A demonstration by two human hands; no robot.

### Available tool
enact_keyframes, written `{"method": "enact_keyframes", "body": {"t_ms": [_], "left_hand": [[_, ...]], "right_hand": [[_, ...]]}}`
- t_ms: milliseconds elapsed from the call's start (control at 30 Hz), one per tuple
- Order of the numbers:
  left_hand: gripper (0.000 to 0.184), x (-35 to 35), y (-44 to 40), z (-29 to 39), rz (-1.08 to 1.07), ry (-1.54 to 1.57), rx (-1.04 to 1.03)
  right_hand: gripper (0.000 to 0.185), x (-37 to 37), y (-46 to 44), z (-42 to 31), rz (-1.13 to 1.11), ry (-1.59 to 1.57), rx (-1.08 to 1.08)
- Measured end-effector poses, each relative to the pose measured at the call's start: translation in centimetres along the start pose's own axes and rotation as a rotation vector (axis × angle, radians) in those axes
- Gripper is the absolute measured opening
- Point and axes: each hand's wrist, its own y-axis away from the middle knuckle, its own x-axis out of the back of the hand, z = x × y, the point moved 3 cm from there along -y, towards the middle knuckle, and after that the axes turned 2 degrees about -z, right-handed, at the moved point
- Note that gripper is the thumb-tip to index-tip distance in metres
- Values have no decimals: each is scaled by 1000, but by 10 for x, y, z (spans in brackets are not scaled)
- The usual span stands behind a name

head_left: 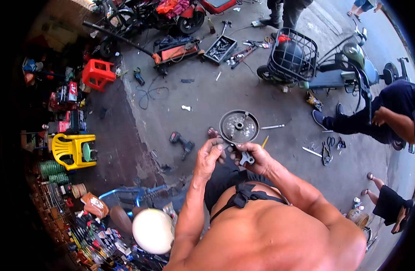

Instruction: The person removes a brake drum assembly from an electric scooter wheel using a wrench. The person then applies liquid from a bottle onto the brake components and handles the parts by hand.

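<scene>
A round metal drum plate (239,127) with a central hub lies just beyond my hands, its near rim beside my fingertips. My right hand (256,158) is closed around a small grey metal bracket (247,158) at the near edge of the plate. Close to it on the left, my left hand (211,156) has its fingers curled together near the plate's rim; what they hold, if anything, is too small to make out. A power drill (181,143) lies on the ground to the left of my left hand.
A tray of tools (220,49), a red stool (98,74) and a yellow chair (73,151) stand around. A scooter with a basket (293,56) is at the upper right. A person in dark clothes (384,113) is at the right. Pliers (326,154) lie nearby.
</scene>
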Motion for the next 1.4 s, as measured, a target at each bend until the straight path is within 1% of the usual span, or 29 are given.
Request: {"method": "enact_keyframes", "body": {"t_ms": [67, 100, 167, 233, 300, 333, 367, 433, 467, 533, 667, 767, 800, 900, 933, 1033, 1067, 1100, 1167, 1200, 1267, 1300, 1333, 1367, 1400], "left_hand": [[34, 25, -38, 9, -9, -100, 17], [33, 47, -59, 10, 19, -88, 51], [31, 96, -109, 11, 67, -63, 117], [29, 152, -166, 16, 153, -71, 164], [29, 205, -220, 15, 243, -90, 275], [29, 227, -238, 23, 274, -98, 273], [29, 244, -259, 36, 301, -106, 255], [29, 272, -291, 61, 306, -139, 303], [29, 281, -307, 74, 301, -151, 301], [29, 293, -351, 92, 260, -180, 304], [30, 297, -433, 103, 146, -231, 328], [30, 285, -501, 116, 53, -286, 318], [31, 285, -524, 114, 61, -323, 338], [30, 283, -597, 109, 46, -346, 374], [30, 283, -622, 104, 74, -356, 382], [30, 280, -709, 79, 200, -410, 449], [36, 283, -741, 66, 171, -422, 460], [39, 286, -775, 46, 212, -488, 423], [44, 290, -856, 4, 274, -631, 326], [53, 276, -893, 6, 261, -705, 286], [57, 261, -981, -27, 266, -699, 42], [65, 255, -1027, -45, 254, -763, 116], [74, 259, -1081, -89, 320, -852, -49], [84, 264, -1140, -128, 264, -791, -46], [89, 244, -1178, -130, 320, -871, -7]], "right_hand": [[23, -4, -32, -24, 32, 0, 38], [23, -4, -50, -34, 53, -5, 55], [24, -6, -83, -64, 214, 29, 135], [20, -9, -118, -96, 336, 13, 189], [22, 16, -156, -120, 276, -58, 176], [21, 11, -174, -132, 383, -123, 238], [21, 3, -187, -147, 409, -192, 273], [20, -7, -221, -174, 406, -268, 283], [20, -18, -233, -187, 422, -342, 347], [21, -38, -254, -213, 445, -373, 393], [23, -54, -294, -252, 498, -409, 439], [25, -49, -325, -280, 465, -454, 447], [27, -48, -334, -290, 504, -449, 434], [27, -37, -372, -329, 529, -520, 448], [27, -38, -385, -348, 541, -523, 455], [28, -8, -438, -391, 530, -551, 421], [28, -8, -451, -410, 545, -527, 405], [29, -1, -468, -426, 603, -475, 420], [33, 17, -506, -449, 625, -438, 419], [36, 29, -521, -458, 613, -391, 415], [43, 56, -558, -461, 585, -315, 387], [45, 70, -576, -459, 618, -301, 390], [47, 81, -595, -457, 651, -288, 394], [50, 91, -617, -451, 687, -283, 406], [48, 101, -637, -449, 718, -341, 398]]}}
